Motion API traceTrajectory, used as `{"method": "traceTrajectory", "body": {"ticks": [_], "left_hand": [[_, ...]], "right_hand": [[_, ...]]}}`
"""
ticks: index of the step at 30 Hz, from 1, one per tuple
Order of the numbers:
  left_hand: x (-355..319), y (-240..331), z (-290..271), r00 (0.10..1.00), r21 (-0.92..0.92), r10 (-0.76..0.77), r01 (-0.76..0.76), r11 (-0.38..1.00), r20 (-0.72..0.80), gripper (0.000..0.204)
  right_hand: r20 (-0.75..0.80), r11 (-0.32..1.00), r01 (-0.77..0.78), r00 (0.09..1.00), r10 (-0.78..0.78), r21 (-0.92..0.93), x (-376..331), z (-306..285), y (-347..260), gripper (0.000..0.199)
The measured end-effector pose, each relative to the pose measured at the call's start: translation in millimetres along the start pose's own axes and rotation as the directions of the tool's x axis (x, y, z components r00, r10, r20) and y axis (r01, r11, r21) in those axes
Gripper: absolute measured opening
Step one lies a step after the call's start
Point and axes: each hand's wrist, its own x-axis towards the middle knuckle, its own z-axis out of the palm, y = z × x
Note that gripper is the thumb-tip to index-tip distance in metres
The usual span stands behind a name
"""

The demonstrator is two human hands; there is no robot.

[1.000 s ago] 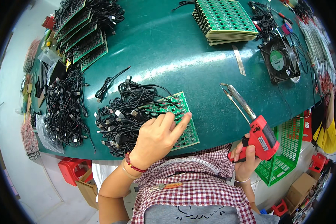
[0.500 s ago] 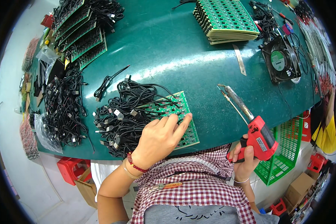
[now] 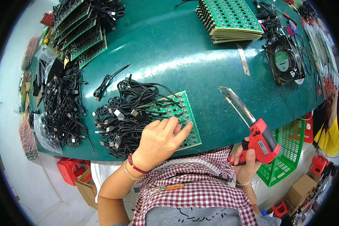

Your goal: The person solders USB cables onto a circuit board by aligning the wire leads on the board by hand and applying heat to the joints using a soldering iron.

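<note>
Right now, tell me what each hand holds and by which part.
The right hand holds the red soldering gun by its pistol handle. The left hand holds nothing; it rests flat on the green circuit board.

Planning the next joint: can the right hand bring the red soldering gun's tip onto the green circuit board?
Probably yes: the right hand holds the red soldering gun over bare table beside the green circuit board; only the left hand covers its near part.
</note>
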Motion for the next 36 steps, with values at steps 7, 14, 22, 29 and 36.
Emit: {"method": "traceTrajectory", "body": {"ticks": [7, 14, 22, 29, 36], "left_hand": [[7, 12, 5, 0.971, -0.138, -0.239, 0.234, 0.962, -0.025, 0.023], [19, 9, 9, 0.921, -0.165, -0.390, 0.383, 0.909, -0.011, 0.012], [24, 2, 11, 0.915, -0.146, -0.399, 0.402, 0.904, 0.055, 0.011], [24, 3, 13, 0.919, -0.152, -0.385, 0.393, 0.907, 0.080, 0.012], [22, 2, 15, 0.926, -0.177, -0.370, 0.377, 0.909, 0.072, 0.014]], "right_hand": [[0.061, 0.999, -0.035, 0.997, 0.037, -0.042, -9, -13, -3, 0.053], [0.175, 0.965, -0.220, 0.954, 0.243, -0.140, -15, -30, -8, 0.055], [0.239, 0.943, -0.203, 0.933, 0.268, -0.265, -17, -23, -5, 0.061], [0.303, 0.913, -0.183, 0.904, 0.301, -0.364, -14, -25, -3, 0.055], [0.288, 0.912, -0.274, 0.886, 0.363, -0.305, -18, -32, -2, 0.028]]}}
